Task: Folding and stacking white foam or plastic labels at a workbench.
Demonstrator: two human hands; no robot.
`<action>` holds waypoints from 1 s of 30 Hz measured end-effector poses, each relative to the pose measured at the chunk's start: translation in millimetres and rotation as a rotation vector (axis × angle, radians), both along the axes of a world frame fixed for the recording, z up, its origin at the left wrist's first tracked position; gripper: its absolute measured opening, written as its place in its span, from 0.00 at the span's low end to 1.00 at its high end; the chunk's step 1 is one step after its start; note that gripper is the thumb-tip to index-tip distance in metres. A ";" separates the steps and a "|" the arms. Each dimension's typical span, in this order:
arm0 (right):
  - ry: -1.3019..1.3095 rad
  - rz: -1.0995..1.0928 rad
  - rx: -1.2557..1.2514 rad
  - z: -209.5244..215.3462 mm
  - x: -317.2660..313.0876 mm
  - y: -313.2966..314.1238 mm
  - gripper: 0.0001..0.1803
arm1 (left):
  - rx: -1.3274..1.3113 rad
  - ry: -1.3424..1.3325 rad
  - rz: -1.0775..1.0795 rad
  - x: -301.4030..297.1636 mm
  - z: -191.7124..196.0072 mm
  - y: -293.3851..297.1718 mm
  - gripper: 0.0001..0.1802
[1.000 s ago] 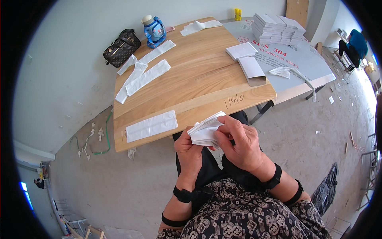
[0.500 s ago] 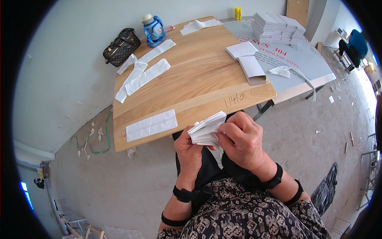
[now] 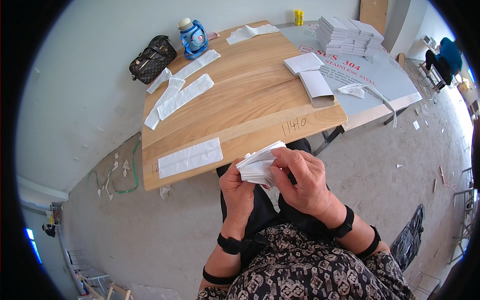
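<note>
Close up, both hands: held together just off the near edge of the wooden bench (image 3: 240,95), above the person's lap.
Left hand (image 3: 237,187): fingers curled around a folded wad of white paper (image 3: 260,165), gripping it from below and behind.
Right hand (image 3: 302,182): fingers clasped on the same wad from the right side, thumb and fingertips pinching its upper edge.
Wad of white paper: fanned layers, tilted, off the bench and touching both hands.
Near edge of bench: a flat white paper strip (image 3: 190,157) lies just left of the hands.
Far left of bench: several long white paper strips (image 3: 180,92) lie overlapping, with a dark patterned handbag (image 3: 152,59) and a blue water bottle (image 3: 194,39) beyond them.
Right side: a small stack of white sheets (image 3: 303,63) and an open white box (image 3: 318,87) sit where the bench meets a grey sheet (image 3: 380,75).
Far right: stacks of white boxes (image 3: 350,36) stand on the grey sheet.
</note>
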State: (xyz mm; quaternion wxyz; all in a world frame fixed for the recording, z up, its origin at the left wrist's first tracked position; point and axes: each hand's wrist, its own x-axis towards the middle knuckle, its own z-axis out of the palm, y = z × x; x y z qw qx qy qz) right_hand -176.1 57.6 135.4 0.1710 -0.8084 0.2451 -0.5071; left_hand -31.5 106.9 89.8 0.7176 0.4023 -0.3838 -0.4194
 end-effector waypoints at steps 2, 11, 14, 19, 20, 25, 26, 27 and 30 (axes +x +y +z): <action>0.028 -0.011 0.019 1.5 0.1 0.5 0.18 | 0.000 0.013 -0.002 -1.1 2.5 0.2 0.08; 0.074 -0.082 0.015 2.1 1.1 0.9 0.14 | -0.008 0.009 -0.014 0.0 0.4 0.1 0.09; 0.077 -0.125 0.044 4.1 2.1 1.6 0.12 | -0.008 -0.003 -0.027 0.8 -1.0 0.4 0.09; 0.142 -0.082 -0.081 10.2 -1.8 2.9 0.10 | -0.008 0.008 -0.002 2.5 -6.9 0.4 0.10; 0.141 -0.023 -0.115 12.5 -2.4 3.5 0.10 | -0.014 -0.026 0.031 4.4 -11.9 -0.8 0.10; 0.038 0.057 -0.089 3.2 0.1 0.3 0.11 | -0.029 -0.062 0.068 3.7 -12.2 -1.5 0.10; 0.031 0.028 -0.050 2.4 -0.3 0.8 0.11 | -0.023 -0.029 0.021 2.4 -5.4 -0.2 0.09; 0.031 0.028 -0.049 3.8 -0.9 1.3 0.11 | -0.017 0.004 -0.025 1.4 -1.1 0.4 0.09; 0.092 -0.008 -0.006 9.8 -2.8 2.8 0.15 | -0.006 0.026 -0.019 -0.5 2.0 0.4 0.09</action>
